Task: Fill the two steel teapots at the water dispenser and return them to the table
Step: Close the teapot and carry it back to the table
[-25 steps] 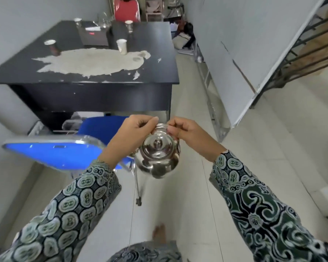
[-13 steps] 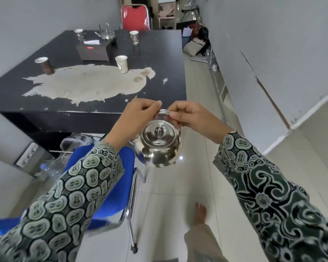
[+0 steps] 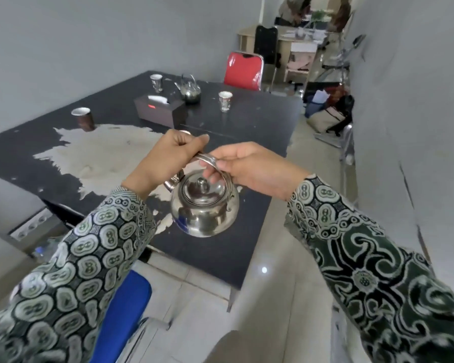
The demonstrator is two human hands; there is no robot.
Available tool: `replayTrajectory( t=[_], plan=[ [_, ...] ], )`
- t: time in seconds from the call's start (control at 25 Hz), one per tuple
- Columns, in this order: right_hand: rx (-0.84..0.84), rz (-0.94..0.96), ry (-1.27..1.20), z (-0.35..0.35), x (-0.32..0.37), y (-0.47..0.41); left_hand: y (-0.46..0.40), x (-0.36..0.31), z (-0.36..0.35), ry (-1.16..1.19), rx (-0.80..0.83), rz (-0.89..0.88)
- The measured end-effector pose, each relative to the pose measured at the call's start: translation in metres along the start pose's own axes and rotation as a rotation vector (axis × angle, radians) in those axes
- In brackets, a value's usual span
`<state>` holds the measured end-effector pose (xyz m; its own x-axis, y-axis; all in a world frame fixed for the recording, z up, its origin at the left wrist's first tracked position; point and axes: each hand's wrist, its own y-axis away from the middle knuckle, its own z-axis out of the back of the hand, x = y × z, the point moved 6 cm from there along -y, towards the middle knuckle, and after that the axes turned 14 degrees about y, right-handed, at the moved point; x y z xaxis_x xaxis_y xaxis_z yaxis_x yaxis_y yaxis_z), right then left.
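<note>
A shiny steel teapot (image 3: 204,208) with its lid on hangs in the air over the near corner of the black table (image 3: 260,119). My left hand (image 3: 168,155) and my right hand (image 3: 249,166) both grip its curved handle from either side. A second steel teapot (image 3: 191,90) stands upright at the far end of the table, behind a dark tissue box (image 3: 159,110). No water dispenser is in view.
Paper cups (image 3: 83,117) (image 3: 225,100) (image 3: 156,82) stand on the table, whose top has a large worn pale patch (image 3: 102,153). A blue chair (image 3: 121,315) is below my left arm, a red chair (image 3: 243,70) behind the table. Bags (image 3: 328,113) lie along the right wall.
I have walked up to the table with the teapot held in both hands; it now hangs over the table's near corner instead of over the floor beside the blue chair.
</note>
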<state>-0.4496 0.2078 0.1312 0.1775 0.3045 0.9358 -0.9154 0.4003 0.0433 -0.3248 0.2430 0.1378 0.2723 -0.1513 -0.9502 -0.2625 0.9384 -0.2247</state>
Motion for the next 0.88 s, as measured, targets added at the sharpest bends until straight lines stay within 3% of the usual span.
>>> replayTrajectory(
  t=[0.28, 0.44, 0.88],
  plan=[
    [0.107, 0.06, -0.079, 0.098, -0.012, -0.111, -0.12, 0.005, 0.022, -0.138, -0.147, -0.018],
    [0.183, 0.067, -0.169, 0.141, -0.007, -0.177, -0.155, 0.005, 0.041, -0.161, -0.349, -0.087],
    [0.428, 0.192, -0.365, 0.19, 0.052, -0.356, -0.226, 0.032, 0.077, -0.703, -0.503, 0.12]
  ],
)
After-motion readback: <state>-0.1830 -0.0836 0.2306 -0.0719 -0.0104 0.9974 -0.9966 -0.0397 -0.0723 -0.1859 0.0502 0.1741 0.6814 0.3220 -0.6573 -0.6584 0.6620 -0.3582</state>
